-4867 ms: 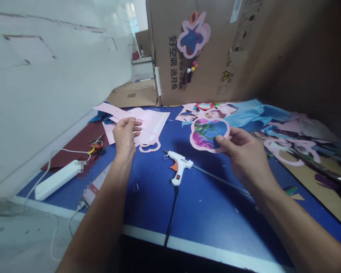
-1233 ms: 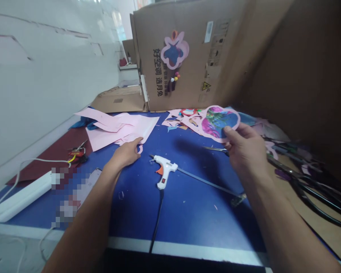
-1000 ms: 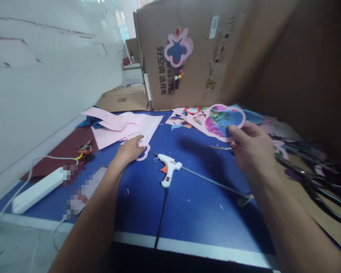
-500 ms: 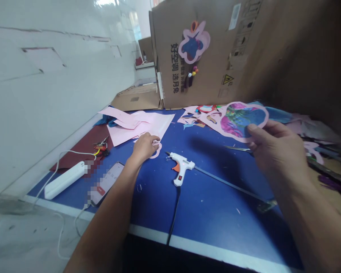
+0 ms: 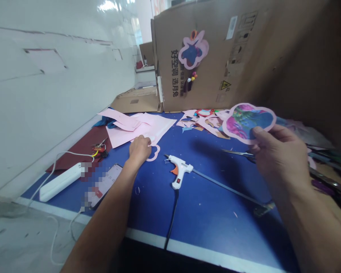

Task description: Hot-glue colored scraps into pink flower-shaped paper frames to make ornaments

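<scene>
the pink-edged cutout (image 5: 246,119) is held above the tabletop (image 5: 210,223) in the grip of the right hand (image 5: 281,153). the pink frame (image 5: 157,152) is partly covered by the left hand (image 5: 139,149), whose grip state cannot be determined.

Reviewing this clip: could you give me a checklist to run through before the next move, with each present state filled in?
1. Right hand has the pink-edged printed piece: ok, pinched and raised off the blue table.
2. Left hand grips the pink outline: cannot tell, its fingertips are hidden.
3. Glue gun unobstructed: ok, lying between the hands with nothing on it.
4. Glue gun hot: cannot tell from pictures.
5. Scissors well away from the right hand: cannot tell, the hand partly hides them.
6. Table free of scraps: not ok, pink scraps lie at the back.
</scene>
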The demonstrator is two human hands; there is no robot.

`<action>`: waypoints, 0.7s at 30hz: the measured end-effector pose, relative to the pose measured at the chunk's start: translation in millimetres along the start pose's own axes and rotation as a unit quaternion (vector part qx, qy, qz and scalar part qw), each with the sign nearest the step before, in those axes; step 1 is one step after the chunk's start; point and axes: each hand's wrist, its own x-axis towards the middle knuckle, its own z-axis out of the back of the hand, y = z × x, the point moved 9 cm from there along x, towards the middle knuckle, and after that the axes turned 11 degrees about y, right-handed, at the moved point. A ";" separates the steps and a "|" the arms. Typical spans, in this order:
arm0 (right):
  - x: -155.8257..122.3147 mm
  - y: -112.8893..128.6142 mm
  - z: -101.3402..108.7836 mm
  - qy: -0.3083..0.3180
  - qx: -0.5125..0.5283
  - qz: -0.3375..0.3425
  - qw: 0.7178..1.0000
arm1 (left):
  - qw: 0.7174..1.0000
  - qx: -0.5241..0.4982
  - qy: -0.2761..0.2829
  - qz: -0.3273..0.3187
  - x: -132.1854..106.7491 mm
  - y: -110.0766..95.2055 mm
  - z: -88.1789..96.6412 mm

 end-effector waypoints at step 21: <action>5.4 2.3 6.7 -0.035 0.071 0.008 0.997 | 0.991 -0.001 0.119 -0.061 -28.6 -24.8 17.8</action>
